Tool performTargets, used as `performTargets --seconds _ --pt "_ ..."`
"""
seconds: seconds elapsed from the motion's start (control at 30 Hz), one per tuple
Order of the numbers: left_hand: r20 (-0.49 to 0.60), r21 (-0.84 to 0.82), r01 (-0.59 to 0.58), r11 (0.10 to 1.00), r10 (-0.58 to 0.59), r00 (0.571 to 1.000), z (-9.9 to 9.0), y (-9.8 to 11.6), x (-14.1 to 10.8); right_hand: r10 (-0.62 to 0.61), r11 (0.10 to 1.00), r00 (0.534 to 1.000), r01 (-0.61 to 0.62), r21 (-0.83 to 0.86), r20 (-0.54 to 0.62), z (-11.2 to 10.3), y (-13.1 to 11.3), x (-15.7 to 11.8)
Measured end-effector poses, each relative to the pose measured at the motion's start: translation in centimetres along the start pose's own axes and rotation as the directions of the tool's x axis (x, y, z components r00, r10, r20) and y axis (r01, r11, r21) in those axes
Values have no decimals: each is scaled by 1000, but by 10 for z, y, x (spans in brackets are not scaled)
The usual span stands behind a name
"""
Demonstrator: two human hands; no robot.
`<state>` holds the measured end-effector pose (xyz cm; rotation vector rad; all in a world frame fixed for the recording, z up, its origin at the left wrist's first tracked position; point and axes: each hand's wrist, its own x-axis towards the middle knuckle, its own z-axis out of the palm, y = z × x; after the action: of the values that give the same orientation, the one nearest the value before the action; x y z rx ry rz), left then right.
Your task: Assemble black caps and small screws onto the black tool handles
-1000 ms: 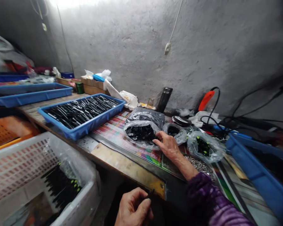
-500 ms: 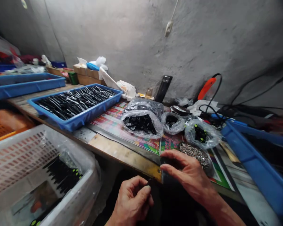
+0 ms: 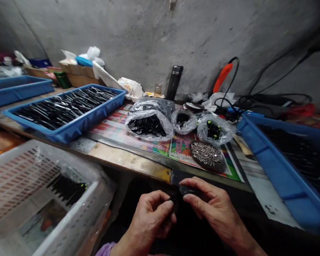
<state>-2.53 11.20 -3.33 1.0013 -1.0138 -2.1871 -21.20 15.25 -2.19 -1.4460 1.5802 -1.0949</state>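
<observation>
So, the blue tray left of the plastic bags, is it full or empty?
Full: long black pieces lie crowded over nearly the whole floor of the blue tray.

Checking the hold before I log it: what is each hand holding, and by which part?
The right hand pinches a small black part by its right end. The left hand pinches something small and dark; what, cannot be told.

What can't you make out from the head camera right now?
In the head view:
The small dark piece in the left hand: fingers hide most of it.
The black piece in the right hand: fingers hide its full shape.
The black parts in the clear bag: plastic blurs them.
The black items in the white crate: plastic film and the crate wall partly hide them.
The blue tray: the frame edge cuts it off.
</observation>
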Motion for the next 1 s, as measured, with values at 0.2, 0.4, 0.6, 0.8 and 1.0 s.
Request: performTargets --seconds 0.2,0.4,0.6,0.8,1.0 --pt "19 34 -28 999 28 999 4 -7 0 -102 993 993 97 -73 -60 0 -6 -8" --pt "31 103 -103 989 100 994 6 -15 -1 -122 989 980 107 -97 -159 0 -5 -14" --pt "34 189 -173 967 169 985 11 -14 -6 -42 999 985 36 -38 -167 4 -1 -20" --pt "28 232 -185 955 184 983 12 -13 -8 51 995 995 -44 86 -90 5 2 -21" --pt "15 324 -212 922 219 976 11 -14 -8 151 957 988 -154 244 28 8 5 -21"
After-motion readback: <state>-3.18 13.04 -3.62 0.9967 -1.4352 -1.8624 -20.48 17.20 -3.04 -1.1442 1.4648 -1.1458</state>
